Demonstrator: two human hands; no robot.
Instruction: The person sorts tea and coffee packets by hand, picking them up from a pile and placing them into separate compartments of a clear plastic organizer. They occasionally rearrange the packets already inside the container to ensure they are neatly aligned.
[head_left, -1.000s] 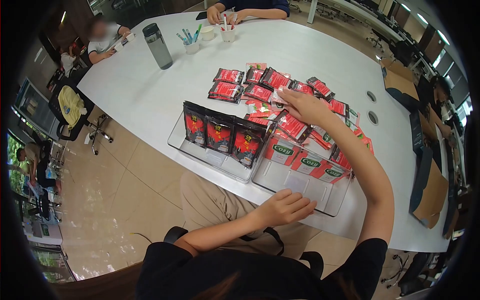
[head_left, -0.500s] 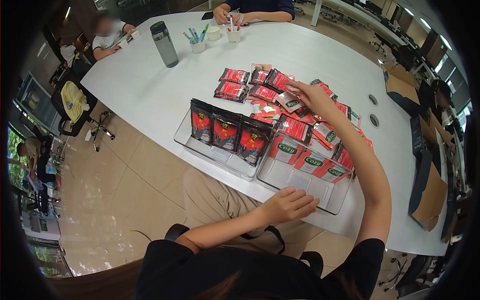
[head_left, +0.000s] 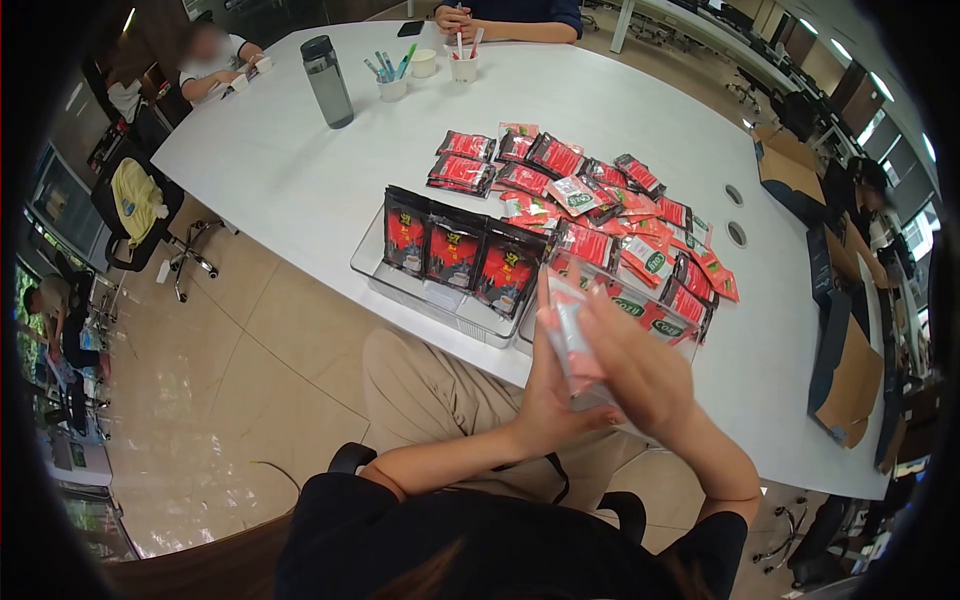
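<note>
A pink-and-white sachet (head_left: 572, 335), blurred by motion, is between my hands above the front clear tray. My left hand (head_left: 545, 395) grips it from the left, and my right hand (head_left: 648, 370) has its fingers against the other side. Behind my hands, pink Cozy sachets (head_left: 664, 327) stand in the right clear tray, whose front is mostly hidden. Black-and-red coffee sachets (head_left: 452, 258) stand upright in a row in the left clear tray (head_left: 425, 297). Beyond the trays lies a loose pile of red, black and pink sachets (head_left: 625, 205).
A grey bottle (head_left: 328, 85) and cups of pens (head_left: 391, 88) stand farther back on the white table (head_left: 250, 130). Two neat stacks of sachets (head_left: 461, 173) lie left of the pile. Open cardboard boxes (head_left: 845, 385) are at the right. Other people sit across the table.
My right hand has come back from the pile toward me with a pink sachet. My left hand has risen from the tray's front edge and taken hold of the sachet too.
</note>
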